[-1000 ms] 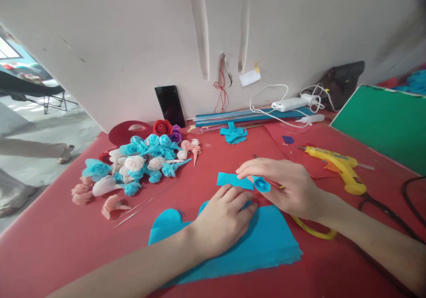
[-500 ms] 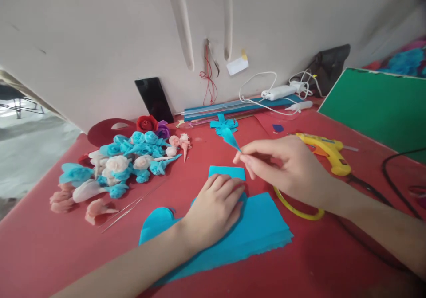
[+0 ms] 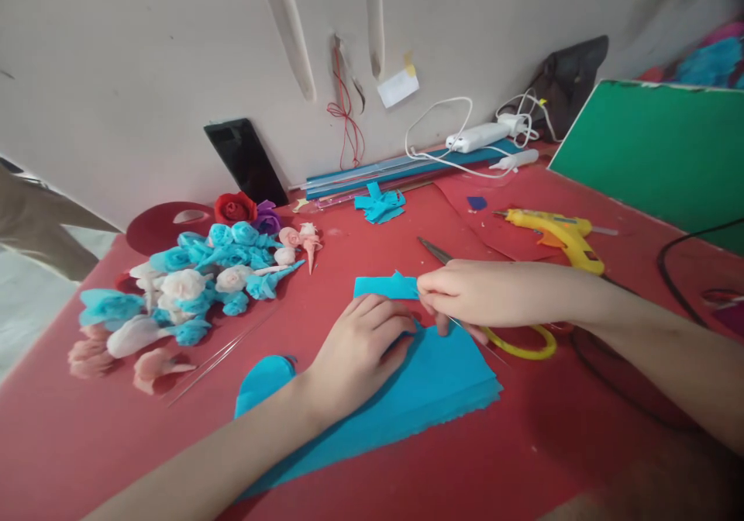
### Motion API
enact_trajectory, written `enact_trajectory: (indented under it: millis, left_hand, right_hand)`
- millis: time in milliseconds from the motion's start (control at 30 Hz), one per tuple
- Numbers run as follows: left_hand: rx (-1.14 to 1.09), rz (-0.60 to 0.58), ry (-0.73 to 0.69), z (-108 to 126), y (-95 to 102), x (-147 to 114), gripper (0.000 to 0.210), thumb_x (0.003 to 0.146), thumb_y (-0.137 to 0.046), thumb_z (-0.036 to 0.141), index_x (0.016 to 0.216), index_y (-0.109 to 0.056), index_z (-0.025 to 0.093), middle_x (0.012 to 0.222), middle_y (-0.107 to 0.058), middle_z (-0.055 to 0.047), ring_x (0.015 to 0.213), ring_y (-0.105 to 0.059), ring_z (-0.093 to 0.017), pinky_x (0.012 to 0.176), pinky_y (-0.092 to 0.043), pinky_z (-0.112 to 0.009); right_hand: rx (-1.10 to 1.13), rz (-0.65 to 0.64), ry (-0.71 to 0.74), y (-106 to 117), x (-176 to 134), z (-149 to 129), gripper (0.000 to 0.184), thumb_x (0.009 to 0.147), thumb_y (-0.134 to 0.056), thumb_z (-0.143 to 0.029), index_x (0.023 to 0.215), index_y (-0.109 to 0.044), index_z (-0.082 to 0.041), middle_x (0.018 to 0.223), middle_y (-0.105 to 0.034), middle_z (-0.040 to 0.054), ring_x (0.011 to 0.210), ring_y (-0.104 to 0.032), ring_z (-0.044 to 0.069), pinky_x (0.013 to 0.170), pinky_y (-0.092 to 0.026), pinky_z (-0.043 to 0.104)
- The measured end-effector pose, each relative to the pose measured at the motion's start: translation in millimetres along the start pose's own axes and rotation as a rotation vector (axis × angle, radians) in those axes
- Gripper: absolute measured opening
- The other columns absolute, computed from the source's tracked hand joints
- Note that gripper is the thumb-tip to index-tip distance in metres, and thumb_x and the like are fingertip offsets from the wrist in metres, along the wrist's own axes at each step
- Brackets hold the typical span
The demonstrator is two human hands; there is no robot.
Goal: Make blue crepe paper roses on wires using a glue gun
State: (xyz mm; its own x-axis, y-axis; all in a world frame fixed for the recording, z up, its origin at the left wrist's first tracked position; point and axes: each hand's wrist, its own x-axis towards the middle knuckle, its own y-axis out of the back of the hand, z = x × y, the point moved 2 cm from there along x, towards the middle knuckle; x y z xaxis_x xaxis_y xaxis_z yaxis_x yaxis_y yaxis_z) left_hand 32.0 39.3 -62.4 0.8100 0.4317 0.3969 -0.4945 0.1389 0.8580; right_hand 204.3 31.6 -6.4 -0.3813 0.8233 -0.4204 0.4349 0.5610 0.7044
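Observation:
My left hand rests palm down on a stack of blue crepe paper, its fingers loosely bent over the sheets. Just beyond its fingertips lies a folded blue paper strip. My right hand is low at the strip's right end, thumb and fingers pinched on blue paper; how much they hold is hidden. A fine wire-like line shows below that hand. Under and beside the right hand lie scissors with yellow handles, their blade tips pointing away. A rounded blue paper piece is left of my left wrist.
Blue, white and pink paper flowers are heaped at left, by thin wires. A phone leans on the wall. Blue scraps, a yellow glue gun, a power strip and a green board are farther back.
My right hand has come down and left to the strip, and the twisted blue piece it held up is now mostly hidden. My left hand stays on the paper. A person's legs appear at left.

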Motion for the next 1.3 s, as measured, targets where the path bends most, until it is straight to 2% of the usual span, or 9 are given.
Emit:
enact_trajectory:
  millis: [167,467,700,867,1133,1300]
  left_hand:
    - [-0.028,-0.002,0.018,-2.1,-0.7,0.9,0.009,0.089,-0.049,0.015,0.088,-0.058,0.017,0.087,-0.068,-0.004,0.080,-0.059,-0.018,0.074,-0.048,-0.033]
    - [-0.002,-0.001,0.013,-5.0,-2.3,-2.6,0.012,0.091,-0.048,0.018,0.095,-0.059,0.017,0.088,-0.069,-0.005,0.083,-0.058,-0.019,0.078,-0.045,-0.035]
    - [0.028,0.028,-0.041,-6.4,-3.5,-3.3,0.011,0.089,-0.051,0.018,0.092,-0.061,0.017,0.089,-0.070,-0.003,0.084,-0.059,-0.019,0.081,-0.043,-0.036]
    - [0.047,0.040,-0.035,-3.6,-1.6,-2.6,0.009,0.087,-0.053,0.014,0.087,-0.061,0.018,0.087,-0.071,-0.002,0.081,-0.059,-0.018,0.083,-0.042,-0.037]
    - [0.074,0.068,-0.049,-3.9,1.3,-0.4,0.011,0.087,-0.054,0.013,0.082,-0.062,0.019,0.092,-0.070,-0.001,0.084,-0.060,-0.016,0.087,-0.042,-0.037]
    - [0.141,0.109,-0.077,-0.4,2.2,-2.3,0.013,0.084,-0.056,0.012,0.078,-0.064,0.020,0.083,-0.069,-0.001,0.080,-0.058,-0.017,0.091,-0.040,-0.042]
  right_hand:
    - [-0.058,-0.037,-0.027,3.8,-3.0,-7.2,0.026,0.085,-0.034,-0.019,0.064,-0.049,-0.019,0.044,-0.052,-0.0010,0.037,-0.048,0.011,0.034,-0.034,0.020]
    - [-0.091,-0.054,-0.047,3.3,-4.0,-5.7,0.026,0.087,-0.034,-0.021,0.069,-0.052,-0.018,0.050,-0.056,0.0001,0.043,-0.053,0.013,0.037,-0.036,0.022]
    - [-0.100,-0.124,-0.081,6.3,-2.5,-6.5,0.022,0.086,-0.035,-0.022,0.072,-0.050,-0.018,0.057,-0.060,0.0004,0.050,-0.058,0.015,0.044,-0.041,0.024]
    - [-0.109,-0.124,-0.079,4.4,-0.8,-2.0,0.024,0.088,-0.032,-0.026,0.074,-0.050,-0.018,0.058,-0.061,-0.0004,0.051,-0.059,0.014,0.049,-0.043,0.025]
    - [-0.141,-0.121,-0.057,5.4,-1.7,-3.1,0.025,0.087,-0.032,-0.026,0.073,-0.052,-0.020,0.055,-0.061,-0.0026,0.049,-0.058,0.013,0.043,-0.040,0.024]
    - [-0.146,-0.119,-0.058,5.7,-2.5,-4.0,0.025,0.087,-0.032,-0.025,0.073,-0.052,-0.020,0.057,-0.062,-0.0025,0.049,-0.058,0.013,0.041,-0.039,0.024]
